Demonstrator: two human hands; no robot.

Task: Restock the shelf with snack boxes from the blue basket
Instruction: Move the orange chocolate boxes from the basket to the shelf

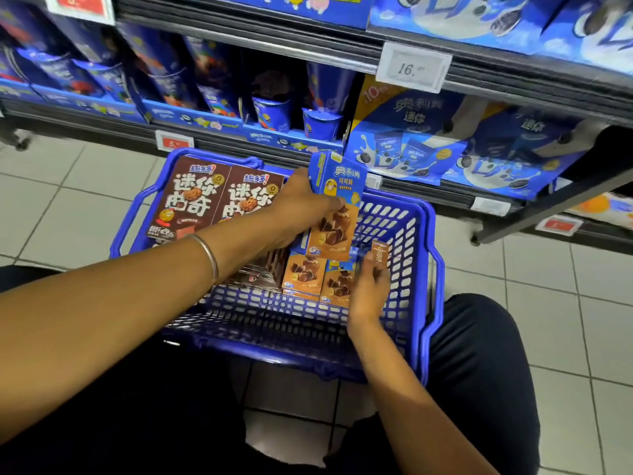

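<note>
- Store floor [85, 186] of pale tiles fills the left and right sides of the frame, and it is bare there.
- A long shelf [274, 60] runs across the top, packed with blue snack packs [411, 149] and blue cups [274, 113].
- A white price tag [412, 68] hangs on the shelf edge at the upper right.
- The blue basket [423, 241] sits in the middle, just in front of the bottom shelf edge. Its near end lies between the person's dark knees.
- The near half of the basket floor is bare. The boxes crowd the far half.
- Two big brown boxes [191, 197] stand side by side at the far left of the basket.
- Small orange boxes [303, 272] lie flat in the middle of the basket.
- The left hand [301, 207] comes in from the left, with a thin bracelet [209, 255] on the wrist. Its fingers and thumb wrap round a tall blue and orange box [339, 180].
- That box stands upright above the basket's far right part. Its top pokes up past the rim, close to the bottom shelf.
- The right hand [368, 289] is down inside the basket at the right, near the holed side wall. Its curled fingers hold a thin orange box [380, 250] standing on end.
- The two hands are near each other, with the left one higher.
</note>
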